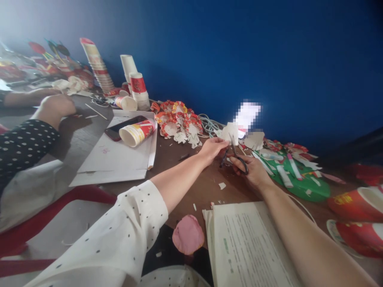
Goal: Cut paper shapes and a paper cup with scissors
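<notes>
My left hand (213, 149) pinches a white piece of cut paper (226, 132) by its lower left edge, above the brown table. My right hand (255, 172) is closed around the dark handles of a pair of scissors (234, 149). The blades point up and lie against the paper; whether they are cutting through it I cannot tell. Just behind the paper another pale cut piece (254, 141) and a blurred-out bright screen (247, 116) are seen. White paper scraps (222, 185) lie on the table below my hands.
Red-and-white cup cutouts (179, 123) are heaped left of my hands. A box lid (116, 159) bears a phone (115, 129) and a paper cup (130, 135). Stacked cups (100, 67) stand behind. Right are a green sheet (312, 190) with markers and a printed booklet (248, 239). A co-worker's hand (56, 109) rests at left.
</notes>
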{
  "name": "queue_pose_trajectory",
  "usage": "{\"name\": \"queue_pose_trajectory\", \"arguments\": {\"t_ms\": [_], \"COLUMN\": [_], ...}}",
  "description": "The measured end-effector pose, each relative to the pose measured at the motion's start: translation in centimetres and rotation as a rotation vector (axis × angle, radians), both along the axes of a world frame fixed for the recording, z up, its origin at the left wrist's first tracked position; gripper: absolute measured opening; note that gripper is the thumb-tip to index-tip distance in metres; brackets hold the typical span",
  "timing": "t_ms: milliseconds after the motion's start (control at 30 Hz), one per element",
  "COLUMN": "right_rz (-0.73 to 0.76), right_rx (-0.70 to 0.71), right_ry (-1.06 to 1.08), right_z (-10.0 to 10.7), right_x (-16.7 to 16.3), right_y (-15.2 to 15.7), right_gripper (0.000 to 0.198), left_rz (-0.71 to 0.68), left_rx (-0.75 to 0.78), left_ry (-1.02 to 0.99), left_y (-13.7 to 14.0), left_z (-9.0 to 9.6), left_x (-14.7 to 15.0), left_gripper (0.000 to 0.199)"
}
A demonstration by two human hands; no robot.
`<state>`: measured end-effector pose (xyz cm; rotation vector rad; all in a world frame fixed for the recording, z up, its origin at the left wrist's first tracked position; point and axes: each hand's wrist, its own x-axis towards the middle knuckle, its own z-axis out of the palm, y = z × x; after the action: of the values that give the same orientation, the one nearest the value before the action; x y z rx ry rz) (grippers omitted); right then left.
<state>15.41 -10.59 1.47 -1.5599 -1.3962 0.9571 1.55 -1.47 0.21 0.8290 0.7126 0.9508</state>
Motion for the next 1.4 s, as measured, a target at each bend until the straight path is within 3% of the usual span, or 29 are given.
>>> {"name": "queue_pose_trajectory", "arguments": {"t_ms": [400,1033,1400], "right_rz": [-0.002,0.036,0.016], "right_rx": [-0.026,0.025,0.014], "right_ry": [-0.015,-0.123,-0.037], "right_z": [-0.2,-0.2,-0.3], "right_x": [0.1,0.4,0.2], "right_y": [-0.1,0.1,0.1], "right_gripper": [0.058,0.055,0.049], "left_rz": [-0.051,-0.039,-0.024], "left_rx": [0.045,-0.049,-0.059], "left_ry": [0.026,0.034,-0.012], "left_y": [0.4,-0.4,-0.6], "left_z": [-0.9,0.4,0.4], "left_x": [0.3,0.0,0.1], "left_gripper": [0.019,0.018,0.017]}}
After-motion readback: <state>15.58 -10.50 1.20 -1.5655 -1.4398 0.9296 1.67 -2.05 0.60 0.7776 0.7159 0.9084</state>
